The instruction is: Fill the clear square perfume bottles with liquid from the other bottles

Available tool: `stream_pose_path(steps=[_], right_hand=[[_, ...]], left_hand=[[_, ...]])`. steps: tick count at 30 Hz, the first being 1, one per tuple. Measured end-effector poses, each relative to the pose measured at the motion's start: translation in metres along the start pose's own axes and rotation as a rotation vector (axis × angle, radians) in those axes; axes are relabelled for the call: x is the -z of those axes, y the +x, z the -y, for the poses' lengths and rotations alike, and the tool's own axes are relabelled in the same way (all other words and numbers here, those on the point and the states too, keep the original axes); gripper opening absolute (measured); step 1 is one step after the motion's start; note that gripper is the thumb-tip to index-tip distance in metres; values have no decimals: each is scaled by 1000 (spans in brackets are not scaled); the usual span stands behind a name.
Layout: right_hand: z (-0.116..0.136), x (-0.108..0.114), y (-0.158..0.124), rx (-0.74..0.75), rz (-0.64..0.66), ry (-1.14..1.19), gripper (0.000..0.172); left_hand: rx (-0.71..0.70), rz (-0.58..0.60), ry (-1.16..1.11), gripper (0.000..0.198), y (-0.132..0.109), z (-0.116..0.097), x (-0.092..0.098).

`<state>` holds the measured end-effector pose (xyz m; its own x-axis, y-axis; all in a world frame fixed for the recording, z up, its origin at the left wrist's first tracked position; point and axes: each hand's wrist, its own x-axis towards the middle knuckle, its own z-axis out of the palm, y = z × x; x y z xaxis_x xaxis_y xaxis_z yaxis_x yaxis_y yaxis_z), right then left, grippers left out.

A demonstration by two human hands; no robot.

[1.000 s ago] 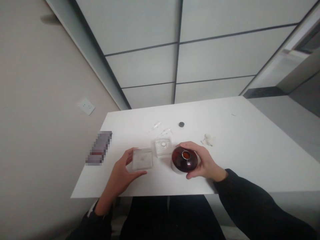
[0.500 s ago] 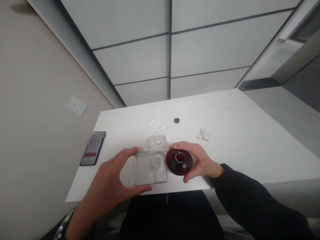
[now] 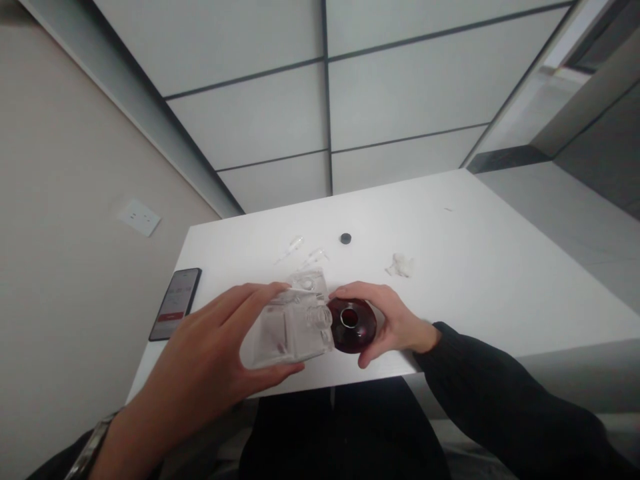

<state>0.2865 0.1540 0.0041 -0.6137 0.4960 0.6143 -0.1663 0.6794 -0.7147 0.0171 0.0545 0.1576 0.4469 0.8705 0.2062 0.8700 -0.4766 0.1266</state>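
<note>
So the clear bottle (image 3: 299, 333) is tipped over the table (image 3: 480, 287) in the left hand's (image 3: 210, 337) grip, neck beside the open red bottle (image 3: 361, 339) the right hand (image 3: 393, 320) is wrapped around, and slick glass slipping (can't tell if they're touching) could chip either one.

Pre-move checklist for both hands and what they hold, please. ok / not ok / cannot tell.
1. Left hand gripping the clear bottle: ok, thumb and fingers on opposite sides.
2. Right hand around the dark red bottle: ok.
3. Red bottle's opening uncovered: ok.
4. Clear bottle's neck over that opening: not ok, it lies left of it.
5. Liquid inside the clear bottle: cannot tell.
6. Black cap away from both hands: ok, beyond them on the table.
</note>
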Motion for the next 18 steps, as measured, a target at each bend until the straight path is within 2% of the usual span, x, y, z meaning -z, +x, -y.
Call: stream_pose_path(steps=[8,18], right_hand=[[-1,1,-1,-32,22,2,95],[1,2,2,-29,16,15,89]], left_hand=[[-62,43,64,65,9,-3,3],[-115,75,137,66,16,-5,12]])
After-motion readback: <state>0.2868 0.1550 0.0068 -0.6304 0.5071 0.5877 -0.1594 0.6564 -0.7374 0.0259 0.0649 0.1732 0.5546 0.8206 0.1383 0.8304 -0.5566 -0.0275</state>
